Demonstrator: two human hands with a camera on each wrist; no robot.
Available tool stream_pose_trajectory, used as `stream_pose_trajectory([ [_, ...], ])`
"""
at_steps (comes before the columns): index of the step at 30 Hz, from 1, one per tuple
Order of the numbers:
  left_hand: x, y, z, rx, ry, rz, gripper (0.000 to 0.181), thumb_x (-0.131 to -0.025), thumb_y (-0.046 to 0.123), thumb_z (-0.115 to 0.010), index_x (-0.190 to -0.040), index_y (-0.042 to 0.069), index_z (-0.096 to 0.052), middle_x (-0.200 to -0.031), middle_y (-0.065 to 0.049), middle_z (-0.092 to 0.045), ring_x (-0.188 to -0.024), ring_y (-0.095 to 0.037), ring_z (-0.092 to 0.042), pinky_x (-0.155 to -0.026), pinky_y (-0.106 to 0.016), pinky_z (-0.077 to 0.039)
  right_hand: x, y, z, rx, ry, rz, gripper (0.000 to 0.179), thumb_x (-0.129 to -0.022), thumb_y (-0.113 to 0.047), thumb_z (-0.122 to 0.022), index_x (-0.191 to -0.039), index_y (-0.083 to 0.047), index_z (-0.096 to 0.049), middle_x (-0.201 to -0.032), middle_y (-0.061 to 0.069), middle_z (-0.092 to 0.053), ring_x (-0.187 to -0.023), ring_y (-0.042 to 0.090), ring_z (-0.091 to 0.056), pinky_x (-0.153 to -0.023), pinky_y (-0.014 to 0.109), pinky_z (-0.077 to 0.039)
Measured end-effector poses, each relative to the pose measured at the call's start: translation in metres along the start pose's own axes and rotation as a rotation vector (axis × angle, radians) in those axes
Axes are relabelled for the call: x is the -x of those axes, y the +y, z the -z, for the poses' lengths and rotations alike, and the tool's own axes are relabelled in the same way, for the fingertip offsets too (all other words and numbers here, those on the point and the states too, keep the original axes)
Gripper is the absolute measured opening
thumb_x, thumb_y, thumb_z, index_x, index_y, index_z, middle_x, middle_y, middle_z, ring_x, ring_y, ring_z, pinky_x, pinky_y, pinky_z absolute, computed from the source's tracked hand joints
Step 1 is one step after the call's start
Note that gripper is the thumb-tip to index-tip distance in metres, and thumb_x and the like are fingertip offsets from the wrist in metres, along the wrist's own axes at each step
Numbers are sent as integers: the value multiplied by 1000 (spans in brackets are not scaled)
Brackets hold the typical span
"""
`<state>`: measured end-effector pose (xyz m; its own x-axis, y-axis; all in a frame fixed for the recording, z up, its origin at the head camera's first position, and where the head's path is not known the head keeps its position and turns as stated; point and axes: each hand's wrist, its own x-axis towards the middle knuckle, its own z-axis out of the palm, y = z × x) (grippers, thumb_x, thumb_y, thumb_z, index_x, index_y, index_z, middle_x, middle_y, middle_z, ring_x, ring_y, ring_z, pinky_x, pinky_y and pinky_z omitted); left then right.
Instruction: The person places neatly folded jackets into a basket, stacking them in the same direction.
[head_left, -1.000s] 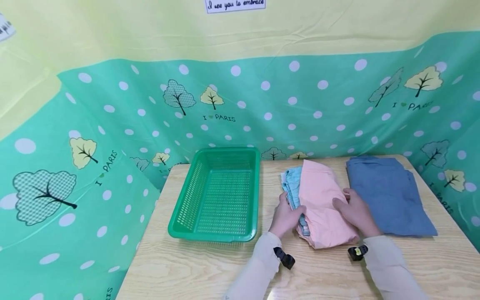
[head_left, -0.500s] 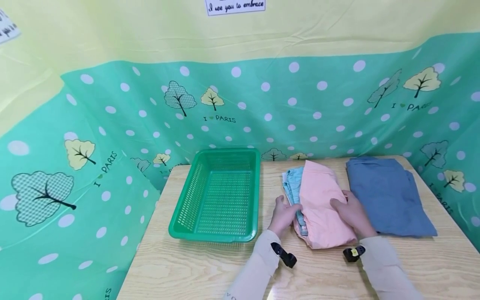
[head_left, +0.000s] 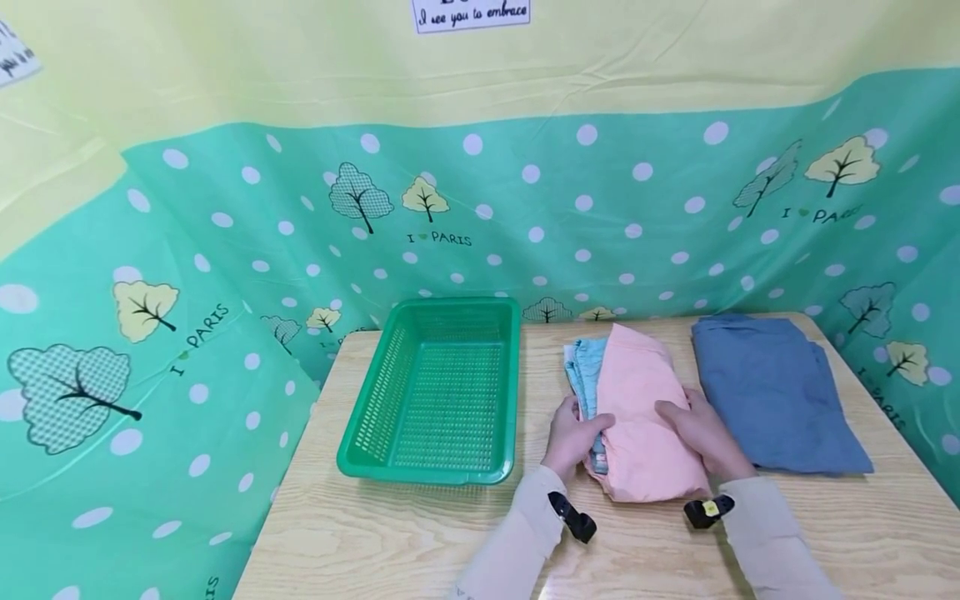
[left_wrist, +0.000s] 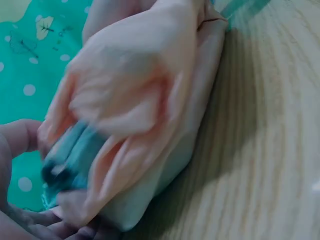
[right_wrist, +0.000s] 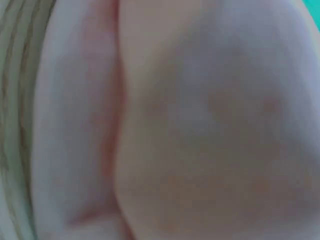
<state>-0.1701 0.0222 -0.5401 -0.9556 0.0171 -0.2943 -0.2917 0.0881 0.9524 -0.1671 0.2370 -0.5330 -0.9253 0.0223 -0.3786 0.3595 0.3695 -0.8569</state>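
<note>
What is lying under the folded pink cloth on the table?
Under the pink cloth lies a light blue striped cloth, sticking out along its left edge, where the left hand grips both. How far it reaches beneath, or whether more lies there, is covered.

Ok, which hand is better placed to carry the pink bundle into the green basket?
Probably left: the left hand grips the pink bundle on the side facing the green basket; the right hand sits farther away.
</note>
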Motion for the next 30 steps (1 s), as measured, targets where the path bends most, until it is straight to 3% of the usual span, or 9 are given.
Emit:
stream_pose_trajectory([
  [3,4,1,-3,-19,15,-15,64,-82,25,-83,-140,17,-57,-126,-3,-66,-117,-20,-61,-108,-43,-48,3,1,-1,0,-14,-4,84,-106,-45,-47,-158,10,-12,-154,35,-31,-131,40,-47,-103,44,-47],
  [6,6,2,-3,-26,-1,-40,73,-83,27,-82,-148,20,-50,-140,-7,-60,-131,-25,-56,-114,-47,-43,4,3,-2,-23,-33,-4,77,-107,-43,-48,-154,11,-21,-139,28,-47,-110,25,-60,-87,32,-52],
  [10,7,2,-2,-47,-29,-58,78,-84,31,-81,-153,24,-45,-154,-9,-51,-142,-28,-48,-118,-49,-39,6,5,-2,-91,-63,1,72,-107,-39,-52,-152,10,-25,-121,13,-60,-91,8,-63,-78,28,-55],
  [18,5,1,2,-96,-44,-51,80,-82,31,-80,-153,29,-43,-153,-6,-51,-140,-29,-48,-116,-50,-39,8,9,0,-255,-141,-6,77,-106,-32,-55,-157,9,-14,-106,-3,-67,-91,5,-67,-79,28,-58],
  [23,1,-3,6,2,-63,-15,82,-83,23,-78,-155,25,-40,-155,-9,-47,-141,-30,-45,-119,-51,-34,7,11,1,-331,-181,-36,76,-106,-31,-54,-157,8,-13,-104,-6,-66,-93,5,-66,-82,28,-58],
  [30,-1,-5,10,112,-97,24,81,-80,12,-78,-152,22,-42,-146,-6,-54,-128,-24,-55,-113,-44,-43,7,10,2,-417,-223,-61,73,-107,-30,-52,-157,4,-12,-101,-9,-67,-92,5,-67,-81,29,-59],
])
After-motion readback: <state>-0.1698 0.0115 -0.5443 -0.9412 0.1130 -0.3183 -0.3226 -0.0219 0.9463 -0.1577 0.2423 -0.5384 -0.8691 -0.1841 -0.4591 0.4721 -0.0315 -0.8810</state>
